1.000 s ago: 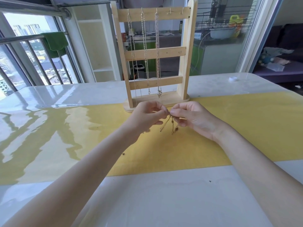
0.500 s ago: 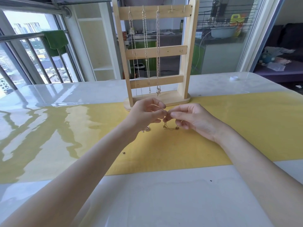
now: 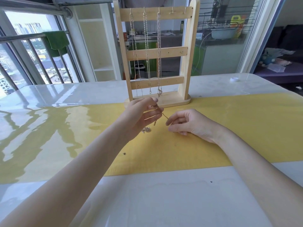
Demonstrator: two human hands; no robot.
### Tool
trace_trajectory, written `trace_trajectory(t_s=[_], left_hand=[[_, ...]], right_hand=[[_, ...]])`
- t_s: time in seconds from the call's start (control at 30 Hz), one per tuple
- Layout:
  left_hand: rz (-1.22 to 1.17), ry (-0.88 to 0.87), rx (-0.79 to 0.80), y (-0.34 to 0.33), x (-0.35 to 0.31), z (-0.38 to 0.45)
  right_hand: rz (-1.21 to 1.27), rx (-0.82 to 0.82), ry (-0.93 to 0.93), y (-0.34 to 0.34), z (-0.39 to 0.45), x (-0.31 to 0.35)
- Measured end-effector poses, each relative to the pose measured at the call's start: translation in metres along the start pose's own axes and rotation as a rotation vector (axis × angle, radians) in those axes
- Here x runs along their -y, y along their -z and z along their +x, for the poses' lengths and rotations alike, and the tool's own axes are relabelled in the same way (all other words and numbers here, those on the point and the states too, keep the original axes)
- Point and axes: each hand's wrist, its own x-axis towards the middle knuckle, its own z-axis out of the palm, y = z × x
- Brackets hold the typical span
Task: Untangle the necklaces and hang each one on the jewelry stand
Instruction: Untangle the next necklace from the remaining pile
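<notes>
A wooden jewelry stand (image 3: 188, 51) rises at the back of the yellow mat. Three silver necklaces (image 3: 146, 46) hang from its top hooks on the left; the two hooks to the right are bare. In front of the stand my left hand (image 3: 141, 114) pinches a thin gold chain (image 3: 164, 116), raised a little above the mat. The chain runs taut down to my right hand (image 3: 190, 124), whose thumb and forefinger pinch its other end. A small silver tangle (image 3: 146, 129) lies on the mat below my left hand, partly hidden by it.
The yellow mat (image 3: 237, 128) crosses a glossy white table (image 3: 164, 202). A white bottle cap (image 3: 234, 79) sits at the back right. Glass doors and a balcony railing stand behind the table. Small dark specks dot the mat and table.
My hands have drawn apart: the left rose toward the stand, the right dropped to the right. The gold chain, bunched between the fingertips before, is now stretched between them.
</notes>
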Motion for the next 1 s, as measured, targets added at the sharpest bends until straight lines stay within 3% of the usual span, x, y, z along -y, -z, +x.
trace_trajectory(t_s=[0.13, 0.27, 0.4, 0.57, 0.7, 1.0], left_hand=[[0.113, -0.058, -0.133, 0.003, 0.006, 0.004], [0.183, -0.003, -0.094, 0.005, 0.013, 0.003], [0.203, 0.054, -0.018, 0.002, 0.016, 0.001], [0.126, 0.024, -0.022, 0.002, 0.011, 0.0], [0.213, 0.046, -0.04, 0.004, 0.012, 0.0], [0.254, 0.14, -0.017, 0.004, 0.013, 0.001]], right_hand=[[0.12, -0.207, 0.052, 0.005, 0.0, 0.0], [0.151, -0.309, 0.045, 0.007, 0.001, 0.003], [0.025, -0.309, 0.036, 0.005, 0.001, 0.004], [-0.043, -0.303, 0.036, 0.006, 0.001, 0.004], [-0.074, -0.31, 0.032, 0.006, -0.001, 0.005], [0.116, -0.419, 0.025, 0.009, -0.002, 0.006]])
